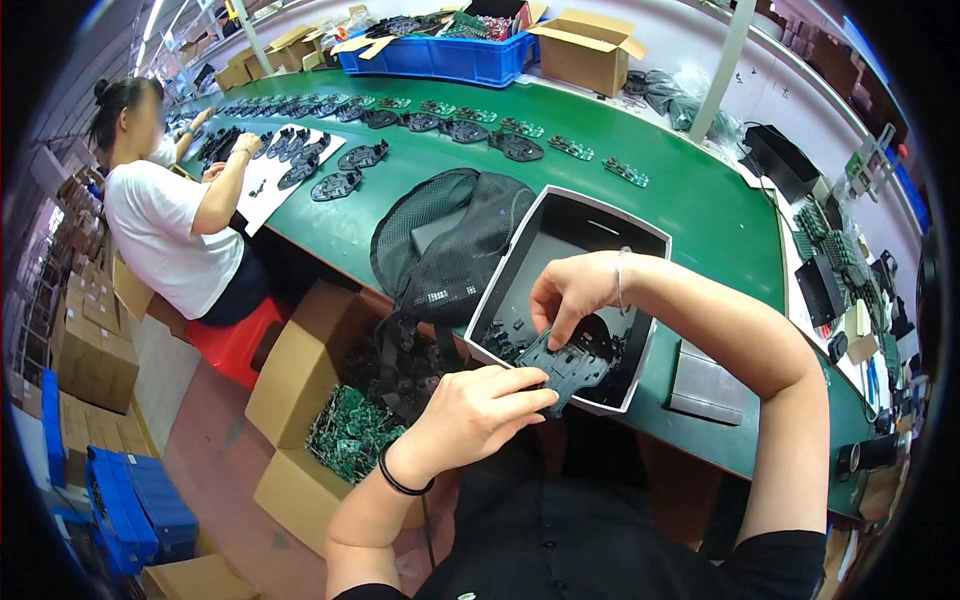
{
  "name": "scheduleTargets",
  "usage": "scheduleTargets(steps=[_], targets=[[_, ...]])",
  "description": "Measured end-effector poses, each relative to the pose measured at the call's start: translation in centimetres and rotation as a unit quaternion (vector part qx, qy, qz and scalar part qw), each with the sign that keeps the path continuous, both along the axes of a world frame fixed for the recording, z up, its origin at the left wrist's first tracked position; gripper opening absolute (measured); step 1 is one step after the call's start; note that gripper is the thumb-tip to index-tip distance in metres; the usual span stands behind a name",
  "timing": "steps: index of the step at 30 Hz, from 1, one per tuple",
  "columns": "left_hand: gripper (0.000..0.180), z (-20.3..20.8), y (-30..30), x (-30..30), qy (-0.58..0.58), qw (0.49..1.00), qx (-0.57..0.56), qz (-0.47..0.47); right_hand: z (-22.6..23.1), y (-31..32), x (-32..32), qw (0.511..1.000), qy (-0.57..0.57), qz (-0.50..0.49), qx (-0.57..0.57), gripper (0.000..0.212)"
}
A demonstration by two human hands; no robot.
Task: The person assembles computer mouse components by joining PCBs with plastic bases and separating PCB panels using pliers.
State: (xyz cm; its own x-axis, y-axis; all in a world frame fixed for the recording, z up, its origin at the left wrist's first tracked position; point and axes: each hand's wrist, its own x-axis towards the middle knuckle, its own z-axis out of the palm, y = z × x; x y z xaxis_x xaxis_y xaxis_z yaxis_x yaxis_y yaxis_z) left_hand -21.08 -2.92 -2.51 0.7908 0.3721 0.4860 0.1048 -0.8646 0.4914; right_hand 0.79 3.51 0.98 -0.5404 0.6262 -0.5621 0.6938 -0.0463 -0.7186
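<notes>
The left hand (478,408) is pinching the near edge of one dark plastic part (563,365), fingers pressed together on it, while the right hand (572,293) is pressing its fingertips down on the far side of the same part, holding it over the near rim of one white-walled tray (520,255). More small dark pieces are lying inside that tray (too jumbled to count). Just left of the tray, one black mesh bag (445,245) is resting on the green table (690,200); just right of the tray, one grey flat block (708,380) is sitting. Below and left of the tray, two cardboard boxes (300,365) are standing on the floor, the nearer one holding green circuit boards (348,432). Far beyond the tray, one blue crate (440,58) is sitting, and well left of the tray another person in a white shirt (165,230) is working over rows of dark parts.
</notes>
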Motion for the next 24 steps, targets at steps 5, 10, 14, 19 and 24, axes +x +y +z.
scheduleTargets(steps=[5,10,14,19,24], targets=[[0.022,0.0,0.0,0.3,-0.001,1.000,-0.004,0.001,-2.1,0.8,0.4,0.994,0.037,0.003,-0.106,0.022],[0.022,0.1,0.1,0.2,0.008,1.000,-0.018,-0.001,-1.8,0.3,0.9,0.994,0.051,0.001,-0.092,0.019],[0.021,0.2,0.3,0.3,0.001,1.000,-0.019,-0.011,-1.8,-0.1,2.0,0.993,0.085,0.002,-0.083,0.018],[0.021,0.3,0.4,0.2,0.002,1.000,-0.021,-0.013,-0.1,-1.2,3.4,0.995,0.096,-0.001,0.019,0.037],[0.022,0.3,0.5,0.3,0.007,1.000,-0.024,-0.015,2.2,-5.5,3.5,0.943,-0.036,0.116,0.311,0.082]])
